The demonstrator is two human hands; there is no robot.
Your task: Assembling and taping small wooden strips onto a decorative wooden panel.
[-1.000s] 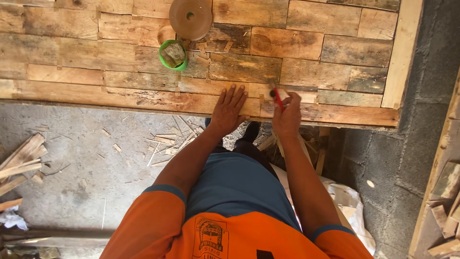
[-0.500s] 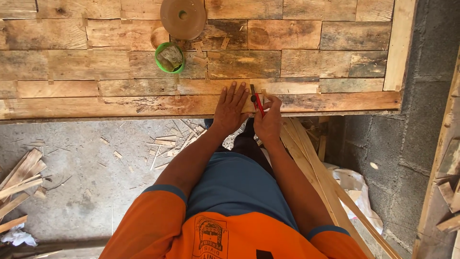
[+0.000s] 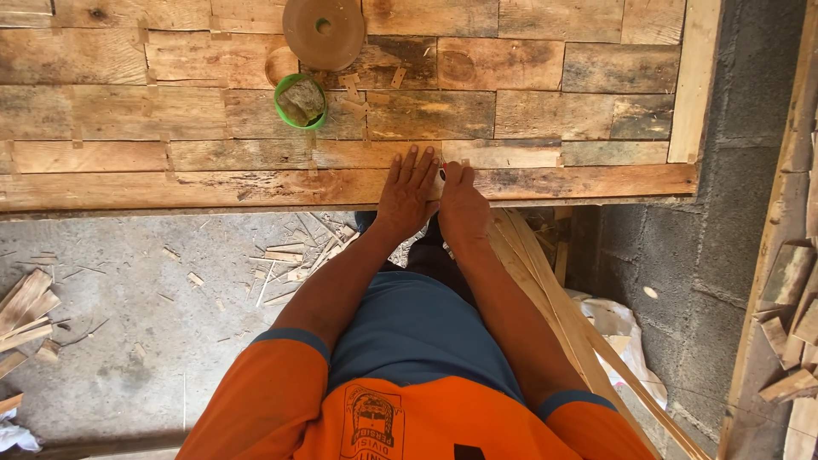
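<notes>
While your left hand (image 3: 407, 192) lies flat, fingers spread, it pins the front plank (image 3: 256, 186) of the wooden panel (image 3: 554, 77) near its edge. Your right hand (image 3: 460, 200), just beside it, pinches a red pencil-like tool (image 3: 443, 169), tip hidden. Green bowl (image 3: 301, 102) and round disc (image 3: 324, 30) sit well apart; open room to the right.

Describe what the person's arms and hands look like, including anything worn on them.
Both arms are bare from the short orange sleeves with dark blue cuff bands down. The left hand and right hand wear no gloves; no watch or ring shows. The shirt has a dark blue panel.
</notes>
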